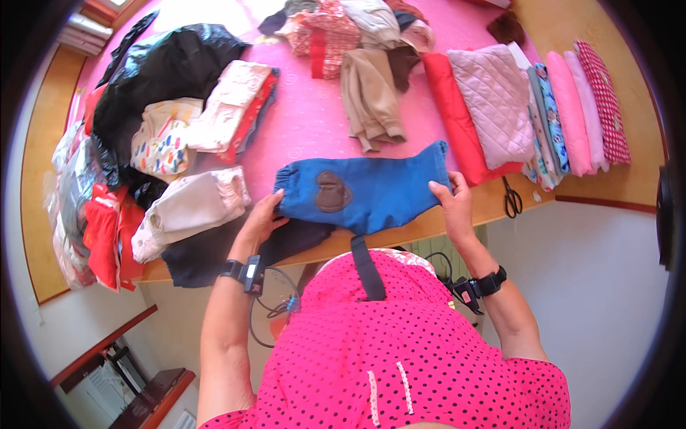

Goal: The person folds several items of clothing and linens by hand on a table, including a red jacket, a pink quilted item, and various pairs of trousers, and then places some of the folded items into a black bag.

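A pair of small blue denim trousers (383, 187), folded lengthwise, with a brown heart patch at the knee, lies stretched sideways between my hands at the table's near edge. My left hand (263, 215) grips its gathered left end. The other end, near the waistband, is pinched between thumb and fingers of my right hand (453, 201). Dark folded cloth (209, 254) lies below and left of my left hand. Beyond the trousers rest beige trousers (370, 96). A red folded garment (455, 118) and a pink quilted one (493, 102) lie to the right.
Black scissors (512, 198) lie at the table's right front edge. Folded clothes (571, 112) stand in a row at right. A black plastic bag (166, 75), folded baby clothes (230, 107) and clear bags (75, 177) fill the left. More clothes (332, 32) are heaped at the back.
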Action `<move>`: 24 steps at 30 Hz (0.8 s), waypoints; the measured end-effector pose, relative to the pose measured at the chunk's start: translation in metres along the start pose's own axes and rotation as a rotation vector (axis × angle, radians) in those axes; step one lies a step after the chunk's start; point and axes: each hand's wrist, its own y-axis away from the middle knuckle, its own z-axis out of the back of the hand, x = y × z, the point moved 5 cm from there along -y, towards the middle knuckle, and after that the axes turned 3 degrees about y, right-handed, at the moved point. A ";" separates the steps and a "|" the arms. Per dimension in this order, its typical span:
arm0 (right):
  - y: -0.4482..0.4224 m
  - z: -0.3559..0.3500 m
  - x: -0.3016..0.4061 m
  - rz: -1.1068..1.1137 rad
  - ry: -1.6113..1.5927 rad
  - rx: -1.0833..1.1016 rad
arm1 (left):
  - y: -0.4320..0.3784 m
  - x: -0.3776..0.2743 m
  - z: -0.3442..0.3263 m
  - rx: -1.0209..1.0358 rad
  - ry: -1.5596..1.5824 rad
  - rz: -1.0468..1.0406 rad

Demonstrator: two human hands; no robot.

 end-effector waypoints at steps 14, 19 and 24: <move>0.022 -0.089 0.059 0.224 0.319 0.227 | 0.020 -0.010 -0.012 -0.025 -0.123 -0.064; 0.033 -0.132 0.058 0.331 0.398 0.326 | 0.017 -0.013 -0.019 -0.010 -0.070 -0.057; 0.017 -0.113 0.057 0.232 0.302 0.248 | 0.024 -0.016 -0.019 -0.003 -0.055 -0.053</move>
